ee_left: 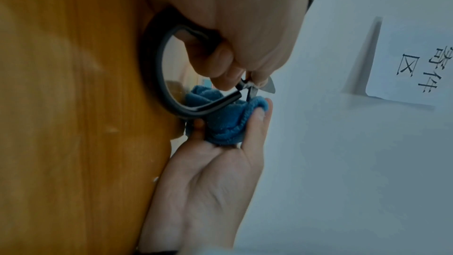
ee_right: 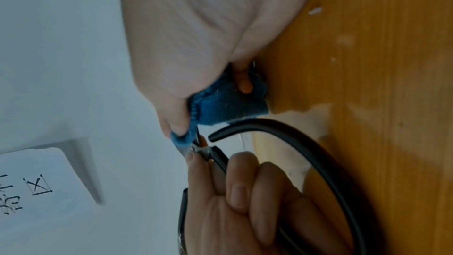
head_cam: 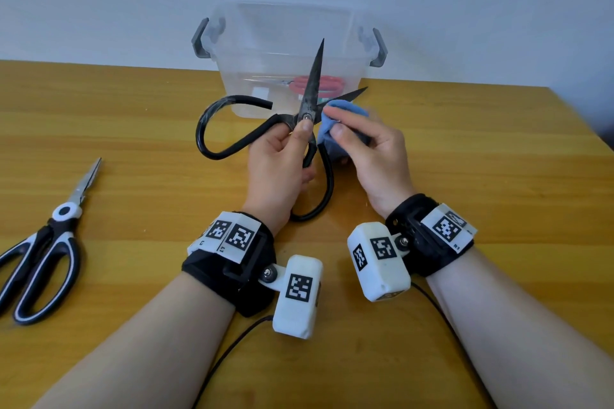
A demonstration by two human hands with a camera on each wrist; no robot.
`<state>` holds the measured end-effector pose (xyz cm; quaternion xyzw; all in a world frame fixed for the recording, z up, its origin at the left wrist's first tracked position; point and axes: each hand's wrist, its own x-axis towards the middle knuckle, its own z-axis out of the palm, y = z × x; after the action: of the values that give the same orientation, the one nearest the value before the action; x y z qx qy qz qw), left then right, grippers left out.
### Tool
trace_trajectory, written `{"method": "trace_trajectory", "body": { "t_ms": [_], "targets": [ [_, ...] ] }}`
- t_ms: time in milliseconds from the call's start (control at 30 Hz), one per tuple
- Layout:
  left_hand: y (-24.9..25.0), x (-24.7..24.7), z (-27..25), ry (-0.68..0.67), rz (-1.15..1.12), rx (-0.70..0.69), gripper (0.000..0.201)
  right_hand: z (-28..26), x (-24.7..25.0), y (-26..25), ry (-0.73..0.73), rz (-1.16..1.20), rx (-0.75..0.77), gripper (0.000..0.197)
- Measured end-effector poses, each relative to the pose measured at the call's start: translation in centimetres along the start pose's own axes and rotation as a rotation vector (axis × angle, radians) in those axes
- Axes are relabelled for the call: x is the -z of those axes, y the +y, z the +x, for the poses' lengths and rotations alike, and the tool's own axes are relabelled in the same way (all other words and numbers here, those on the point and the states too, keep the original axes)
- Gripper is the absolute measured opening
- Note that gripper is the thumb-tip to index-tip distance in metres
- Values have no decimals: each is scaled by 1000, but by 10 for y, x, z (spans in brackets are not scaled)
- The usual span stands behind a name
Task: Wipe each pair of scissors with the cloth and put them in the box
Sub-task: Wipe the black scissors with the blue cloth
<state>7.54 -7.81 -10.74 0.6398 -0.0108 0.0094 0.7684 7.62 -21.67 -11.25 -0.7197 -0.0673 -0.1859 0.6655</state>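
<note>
— Scissors mid-wipe, box waiting: your left hand (head_cam: 282, 156) grips the black scissors (head_cam: 310, 90) just below the pivot, thumb pressed by the rivet, blades spread wide above the tabletop (head_cam: 465, 149).

— And the right?

— Your right hand (head_cam: 372, 149) pinches the bunched blue cloth (head_cam: 345, 109) against the blade that points right, close to the pivot. Its tip pokes out beyond the cloth; the other blade stands up in front of the clear box (head_cam: 289, 43).

— So which step is this?

— Wiping, by the look of it, on the second pair at least. Red-handled scissors (head_cam: 315, 85) already lie inside the box, and black-and-white scissors (head_cam: 50, 242) rest untouched at the far left of the tabletop, well apart from your hands.

— What does the left wrist camera add?

— Your fingers curled round the looped handle (ee_left: 157, 69), and the cloth (ee_left: 220, 119) cupped in your right palm, thumb folding it onto the metal.

— What does the next move call for?

— Probably drawing the cloth outward along that blade toward the tip, away from the edge, then treating the upright blade the same way. Keep your left grip firm near the pivot so the blades cannot swing shut on your fingers. After that, close them and lower the pair into the box, which sits open at the top, straight ahead and just beyond your hands.
</note>
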Motion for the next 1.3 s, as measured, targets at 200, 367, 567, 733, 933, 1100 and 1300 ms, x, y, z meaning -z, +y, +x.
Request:
{"method": "trace_trajectory", "body": {
  "t_ms": [200, 367, 567, 733, 933, 1100, 1300],
  "targets": [
    [2, 2, -3, -98, 43, 16, 39, -1, 1, -3, 43, -84, 37, 19],
    [1, 1, -4, -73, 67, 41, 41, 4, 5, 1, 258, -74, 11, 19],
    [2, 1, -4, -55, 65, -5, 38, 3, 5, 0, 235, 3, 87, 25],
    [3, 2, -4, -96, 57, 15, 42, 3, 3, 2, 129, -84, 76, 18],
    [3, 0, -5, -77, 102, 58, 43, 8, 7, 6, 403, 34, -26, 15],
    [3, 1, -4, -94, 42, 42, 43, 2, 1, 2, 129, 17, 6, 17],
    [4, 0, -5, -93, 94, 103, 34, 10, 10, 8, 398, 48, -23, 17]
  ]
}}
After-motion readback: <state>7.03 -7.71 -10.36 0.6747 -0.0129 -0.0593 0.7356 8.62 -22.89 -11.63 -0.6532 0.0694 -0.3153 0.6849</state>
